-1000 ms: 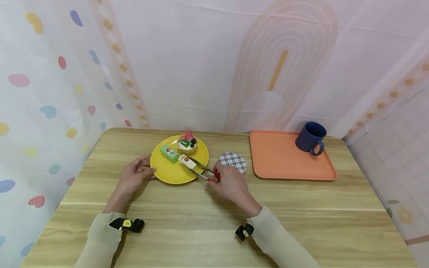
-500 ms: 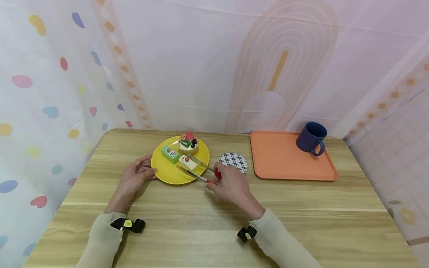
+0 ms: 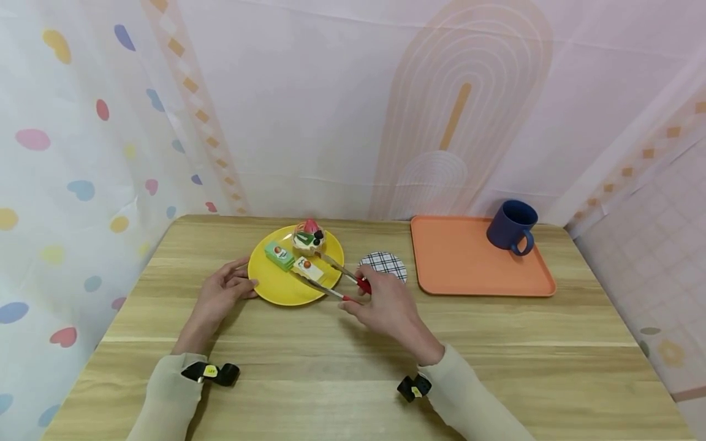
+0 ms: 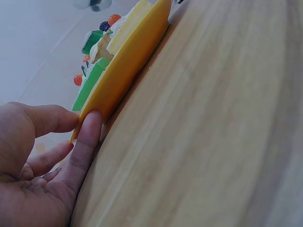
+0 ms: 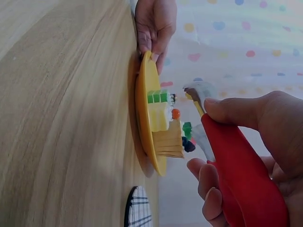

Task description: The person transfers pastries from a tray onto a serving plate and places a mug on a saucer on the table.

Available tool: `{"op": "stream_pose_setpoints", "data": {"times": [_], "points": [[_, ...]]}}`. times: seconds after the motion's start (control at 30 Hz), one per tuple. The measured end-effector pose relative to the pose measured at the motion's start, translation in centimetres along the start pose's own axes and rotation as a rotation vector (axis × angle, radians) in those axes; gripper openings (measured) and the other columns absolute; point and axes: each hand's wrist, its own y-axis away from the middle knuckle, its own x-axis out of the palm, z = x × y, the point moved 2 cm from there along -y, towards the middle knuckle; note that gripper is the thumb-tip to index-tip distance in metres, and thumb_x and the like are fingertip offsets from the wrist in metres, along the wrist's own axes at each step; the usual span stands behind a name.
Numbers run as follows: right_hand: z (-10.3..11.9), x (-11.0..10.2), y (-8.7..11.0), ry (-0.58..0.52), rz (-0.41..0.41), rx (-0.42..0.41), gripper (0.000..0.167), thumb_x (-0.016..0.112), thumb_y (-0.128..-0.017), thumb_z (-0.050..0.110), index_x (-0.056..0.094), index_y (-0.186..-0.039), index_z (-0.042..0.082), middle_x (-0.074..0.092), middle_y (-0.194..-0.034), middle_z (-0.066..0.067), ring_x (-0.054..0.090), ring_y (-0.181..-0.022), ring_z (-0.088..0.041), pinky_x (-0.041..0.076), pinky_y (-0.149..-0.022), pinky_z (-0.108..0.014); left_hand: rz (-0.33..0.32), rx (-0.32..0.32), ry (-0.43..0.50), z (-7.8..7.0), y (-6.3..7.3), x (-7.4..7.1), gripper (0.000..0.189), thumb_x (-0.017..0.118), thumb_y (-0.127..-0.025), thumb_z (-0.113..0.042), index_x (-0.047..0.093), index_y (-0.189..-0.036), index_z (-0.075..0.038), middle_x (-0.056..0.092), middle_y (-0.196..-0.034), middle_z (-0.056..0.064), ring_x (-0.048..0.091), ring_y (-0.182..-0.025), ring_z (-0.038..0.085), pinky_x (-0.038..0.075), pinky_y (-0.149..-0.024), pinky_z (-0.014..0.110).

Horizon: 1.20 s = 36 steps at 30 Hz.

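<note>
My left hand (image 3: 220, 293) pinches the near left rim of a yellow plate (image 3: 273, 291) between thumb and finger. On the plate lie a green cake slice (image 3: 279, 256), a pale yellow cake slice (image 3: 309, 270) with an orange-red berry, and a fruit tart (image 3: 307, 241) topped with berries. Red-handled metal tongs (image 5: 241, 175) are in my right hand (image 3: 390, 304). Their arms are spread, one to each side of the pale yellow slice in the head view. The right wrist view shows the tong tips above the cakes, apart from them.
Partly behind the right hand lies a round checked coaster (image 3: 384, 262). An orange tray (image 3: 452, 260) bearing a dark blue mug (image 3: 510, 226) stands to the right. Patterned cloth (image 3: 309, 122) hangs along the table's back edge.
The tongs have opened off the pale yellow cake slice, which stays on the plate. My right hand has drawn slightly right and toward me. The left hand keeps its place.
</note>
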Motion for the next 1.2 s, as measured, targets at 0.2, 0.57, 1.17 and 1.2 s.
{"op": "stream_pose_setpoints", "data": {"times": [0.2,0.57,1.17,1.2], "points": [[-0.3,-0.7,0.5,-0.023,-0.026,0.0,0.046,0.086,-0.082,0.043,0.065,-0.109,0.012,0.064,-0.077,-0.005,0.043,-0.06,-0.011,0.028,-0.046,-0.02,-0.002,-0.006,0.004,0.1,0.0,0.0,0.068,0.067,-0.1,-0.011,0.035,-0.159,-0.008,0.062,-0.114,-0.006,0.07,-0.09,0.0,0.064,-0.083,0.022],[-1.2,-2.1,1.1,-0.023,-0.103,-0.006,0.049,0.088,-0.079,0.042,0.065,-0.111,0.012,0.058,-0.072,-0.003,0.042,-0.06,-0.012,0.029,-0.047,-0.021,-0.001,-0.01,0.001,0.1,-0.1,0.0,0.068,0.066,-0.1,-0.012,0.034,-0.16,-0.008,0.061,-0.116,-0.005,0.07,-0.091,0.001,0.064,-0.084,0.023],[-3.3,-4.0,1.7,-0.065,-0.174,-0.012,0.045,0.089,-0.078,0.039,0.064,-0.103,0.012,0.061,-0.074,-0.004,0.043,-0.056,-0.009,0.031,-0.048,-0.02,-0.005,-0.001,0.005,0.1,-0.2,0.0,0.067,0.066,-0.1,-0.012,0.035,-0.159,-0.008,0.062,-0.116,-0.004,0.07,-0.091,0.0,0.064,-0.085,0.023],[-3.4,-4.0,1.8,-0.064,-0.176,-0.006,0.045,0.089,-0.078,0.04,0.064,-0.104,0.012,0.06,-0.073,-0.003,0.043,-0.057,-0.009,0.032,-0.048,-0.02,-0.006,-0.002,0.002,0.1,-0.2,0.0,0.067,0.066,-0.1,-0.012,0.035,-0.159,-0.008,0.062,-0.116,-0.004,0.07,-0.091,0.0,0.064,-0.084,0.023]]}}
